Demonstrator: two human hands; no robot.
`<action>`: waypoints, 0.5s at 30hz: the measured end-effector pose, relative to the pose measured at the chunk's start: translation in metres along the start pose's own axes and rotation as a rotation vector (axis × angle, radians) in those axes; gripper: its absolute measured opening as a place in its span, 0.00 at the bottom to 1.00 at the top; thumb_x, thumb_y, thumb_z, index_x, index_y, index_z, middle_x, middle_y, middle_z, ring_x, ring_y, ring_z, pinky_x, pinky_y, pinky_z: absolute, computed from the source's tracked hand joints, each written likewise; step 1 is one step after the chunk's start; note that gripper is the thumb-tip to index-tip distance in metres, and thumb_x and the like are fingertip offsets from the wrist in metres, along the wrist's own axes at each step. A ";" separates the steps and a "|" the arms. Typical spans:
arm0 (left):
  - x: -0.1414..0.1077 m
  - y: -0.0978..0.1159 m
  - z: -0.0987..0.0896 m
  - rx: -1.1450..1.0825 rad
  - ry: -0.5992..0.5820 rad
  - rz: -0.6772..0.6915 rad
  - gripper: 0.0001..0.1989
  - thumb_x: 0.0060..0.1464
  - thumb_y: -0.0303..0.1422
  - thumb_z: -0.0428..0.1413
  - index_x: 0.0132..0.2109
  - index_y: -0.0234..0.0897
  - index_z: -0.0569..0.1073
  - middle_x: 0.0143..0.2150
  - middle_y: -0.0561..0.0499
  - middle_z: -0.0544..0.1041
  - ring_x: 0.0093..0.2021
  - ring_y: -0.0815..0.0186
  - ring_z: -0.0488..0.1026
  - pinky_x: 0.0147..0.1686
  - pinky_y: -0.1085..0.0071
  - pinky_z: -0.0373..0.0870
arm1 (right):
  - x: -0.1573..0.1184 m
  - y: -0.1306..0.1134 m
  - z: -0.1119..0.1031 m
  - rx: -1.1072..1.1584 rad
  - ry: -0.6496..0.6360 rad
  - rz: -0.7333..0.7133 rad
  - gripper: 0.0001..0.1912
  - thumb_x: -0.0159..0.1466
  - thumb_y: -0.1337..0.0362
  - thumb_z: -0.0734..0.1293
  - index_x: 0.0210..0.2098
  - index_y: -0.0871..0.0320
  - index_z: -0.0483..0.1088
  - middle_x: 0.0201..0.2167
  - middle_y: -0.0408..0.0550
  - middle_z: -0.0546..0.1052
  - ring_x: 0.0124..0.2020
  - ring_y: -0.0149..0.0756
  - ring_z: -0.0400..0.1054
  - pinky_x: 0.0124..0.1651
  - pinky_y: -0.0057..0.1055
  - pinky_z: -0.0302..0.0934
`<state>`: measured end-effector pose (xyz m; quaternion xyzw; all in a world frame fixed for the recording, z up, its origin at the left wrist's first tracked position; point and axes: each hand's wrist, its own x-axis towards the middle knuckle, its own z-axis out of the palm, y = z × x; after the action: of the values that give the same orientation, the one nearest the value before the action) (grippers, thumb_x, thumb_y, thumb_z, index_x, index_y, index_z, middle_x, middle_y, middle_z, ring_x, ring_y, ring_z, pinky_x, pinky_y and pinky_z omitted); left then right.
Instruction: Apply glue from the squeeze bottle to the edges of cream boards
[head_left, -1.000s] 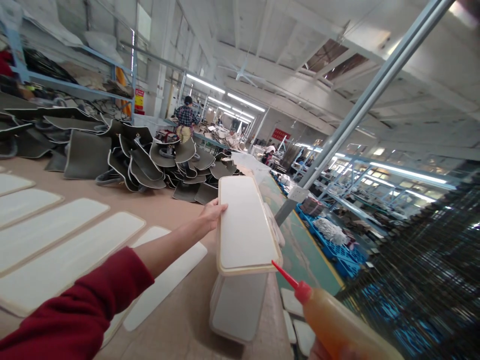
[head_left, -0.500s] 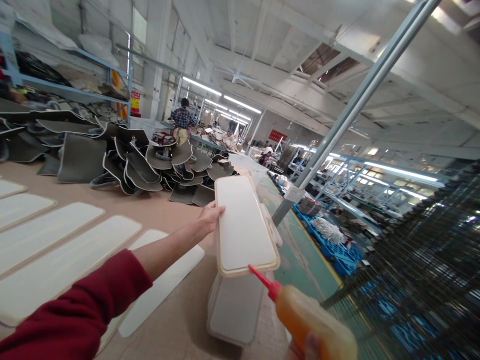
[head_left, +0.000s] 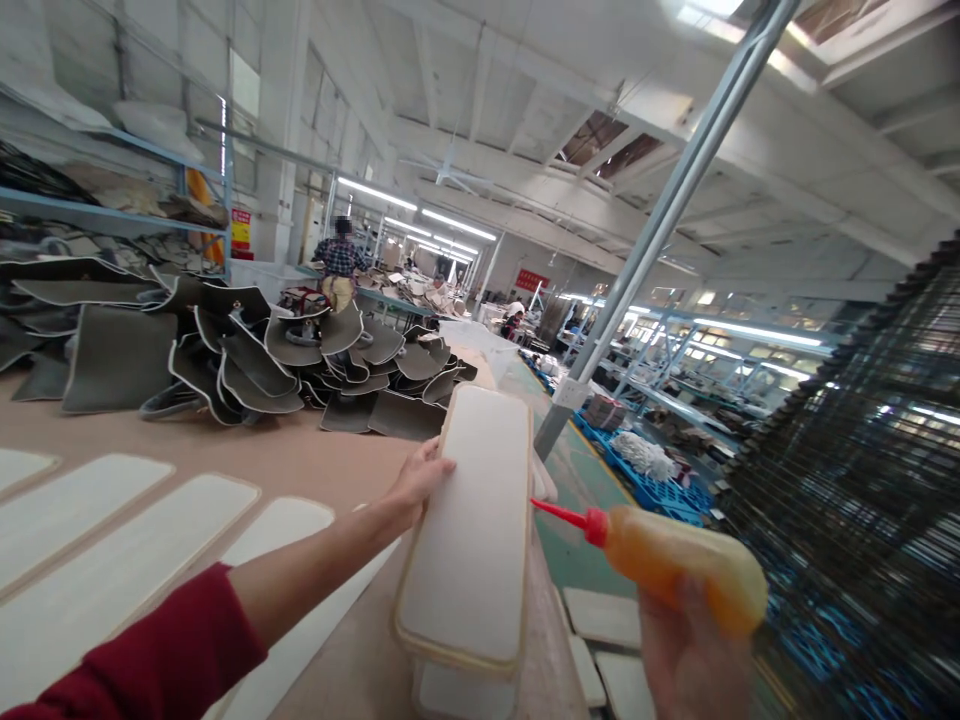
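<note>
My left hand point(head_left: 422, 478) grips the left edge of a long white panel point(head_left: 480, 520) with rounded corners and a yellowish rim, thumb on its face. The panel is held tilted above a stack of similar white panels point(head_left: 461, 692), mostly hidden below it. My right hand point(head_left: 694, 640), slightly blurred, is wrapped round a squeeze bottle point(head_left: 682, 555) of amber glue-like liquid. The bottle's red nozzle point(head_left: 559, 513) points left, with its tip at the panel's right edge; whether it touches I cannot tell.
More white panels point(head_left: 135, 560) lie in a row on the brown table point(head_left: 360, 460) at left. Grey curved pieces point(head_left: 247, 350) are heaped behind. A metal post point(head_left: 637, 250), blue pallets point(head_left: 675, 490) and a dark rack point(head_left: 862, 430) stand at right. A person point(head_left: 341, 265) stands farther back.
The panel has come lower and turned in my left hand. My right hand has raised the bottle, and its nozzle has moved from the panel's bottom edge to its right edge.
</note>
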<state>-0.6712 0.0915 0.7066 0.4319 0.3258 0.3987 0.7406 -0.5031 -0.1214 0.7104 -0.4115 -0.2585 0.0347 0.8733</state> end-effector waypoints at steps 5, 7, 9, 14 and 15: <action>-0.009 -0.012 0.014 0.078 -0.174 -0.158 0.31 0.40 0.22 0.54 0.55 0.38 0.69 0.29 0.51 0.78 0.26 0.61 0.74 0.24 0.70 0.69 | 0.026 0.014 -0.002 -0.001 0.012 0.067 0.26 0.46 0.63 0.77 0.44 0.58 0.70 0.40 0.43 0.74 0.41 0.30 0.69 0.44 0.24 0.67; -0.008 -0.014 0.016 0.055 -0.226 -0.191 0.32 0.38 0.23 0.55 0.55 0.38 0.70 0.29 0.51 0.78 0.26 0.60 0.74 0.24 0.69 0.69 | 0.027 0.020 -0.008 -0.016 0.021 0.072 0.28 0.46 0.64 0.76 0.46 0.58 0.69 0.39 0.43 0.74 0.41 0.30 0.69 0.44 0.24 0.67; -0.006 -0.015 0.017 0.028 -0.290 -0.223 0.32 0.36 0.24 0.55 0.54 0.38 0.70 0.29 0.51 0.78 0.26 0.60 0.74 0.24 0.69 0.69 | 0.027 0.023 -0.015 -0.019 0.034 0.069 0.29 0.47 0.63 0.76 0.47 0.56 0.68 0.43 0.44 0.74 0.42 0.31 0.69 0.44 0.25 0.67; -0.003 -0.016 0.020 -0.063 -0.448 -0.276 0.29 0.35 0.27 0.54 0.51 0.38 0.73 0.31 0.51 0.78 0.23 0.65 0.72 0.21 0.73 0.66 | 0.030 0.023 -0.025 -0.039 0.051 0.051 0.30 0.47 0.60 0.76 0.48 0.57 0.68 0.48 0.48 0.72 0.47 0.37 0.68 0.46 0.29 0.67; -0.003 -0.015 0.022 -0.073 -0.474 -0.271 0.29 0.35 0.27 0.53 0.51 0.38 0.73 0.32 0.51 0.78 0.23 0.65 0.72 0.21 0.73 0.66 | 0.029 0.022 -0.025 -0.050 0.050 0.048 0.30 0.47 0.60 0.76 0.48 0.58 0.68 0.48 0.49 0.73 0.46 0.38 0.69 0.46 0.29 0.67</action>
<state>-0.6502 0.0758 0.7025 0.4384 0.1837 0.1952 0.8579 -0.4626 -0.1165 0.6927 -0.4399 -0.2274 0.0388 0.8679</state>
